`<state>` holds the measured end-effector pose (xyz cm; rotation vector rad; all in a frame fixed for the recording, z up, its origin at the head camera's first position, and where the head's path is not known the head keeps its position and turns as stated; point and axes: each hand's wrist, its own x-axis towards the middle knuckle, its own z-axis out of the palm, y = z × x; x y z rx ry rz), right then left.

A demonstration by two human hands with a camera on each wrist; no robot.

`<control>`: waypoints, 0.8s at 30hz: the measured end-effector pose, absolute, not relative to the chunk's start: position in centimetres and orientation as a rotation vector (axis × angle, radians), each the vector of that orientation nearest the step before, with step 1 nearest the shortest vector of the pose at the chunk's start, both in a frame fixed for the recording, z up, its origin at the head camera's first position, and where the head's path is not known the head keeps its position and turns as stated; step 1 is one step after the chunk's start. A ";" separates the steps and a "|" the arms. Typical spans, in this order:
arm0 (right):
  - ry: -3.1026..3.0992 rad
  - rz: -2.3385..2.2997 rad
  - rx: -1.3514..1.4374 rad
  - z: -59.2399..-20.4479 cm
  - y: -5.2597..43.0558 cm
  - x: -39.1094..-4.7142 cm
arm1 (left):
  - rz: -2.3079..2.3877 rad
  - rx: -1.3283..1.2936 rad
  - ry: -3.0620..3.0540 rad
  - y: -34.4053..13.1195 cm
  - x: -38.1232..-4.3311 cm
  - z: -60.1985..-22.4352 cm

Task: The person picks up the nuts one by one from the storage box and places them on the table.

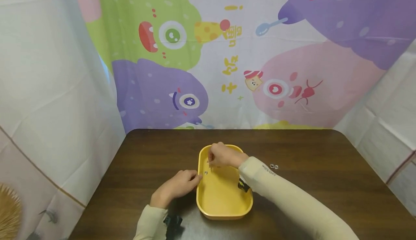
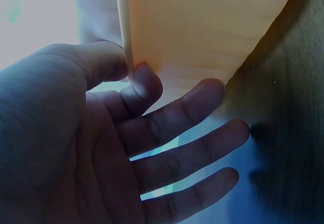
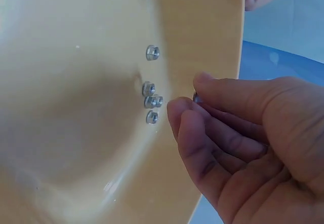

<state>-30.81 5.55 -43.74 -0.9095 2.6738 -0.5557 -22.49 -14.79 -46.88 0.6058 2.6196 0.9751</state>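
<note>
- Now the left hand (image 1: 182, 183) pinches the yellow tray (image 1: 224, 198) on its left side.
- The right hand (image 1: 225, 155) pinches a metal piece (image 3: 196, 97) near nuts (image 3: 150, 102), far left inside.

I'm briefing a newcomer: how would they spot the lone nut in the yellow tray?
On the brown table stands a yellow tray. Inside, along its left side, lie silver nuts. The lone nut sits nearest the left hand, apart from the bunched others.
</note>
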 end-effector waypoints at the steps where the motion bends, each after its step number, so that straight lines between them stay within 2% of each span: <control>1: 2.665 -0.567 -0.903 -43.6 5.6 -30.7 | 0.975 0.608 2.619 -14.8 -22.5 -46.9; 24: 2.707 -0.711 -0.916 -41.2 8.9 -30.1 | 0.977 0.609 2.625 -14.6 -22.4 -46.8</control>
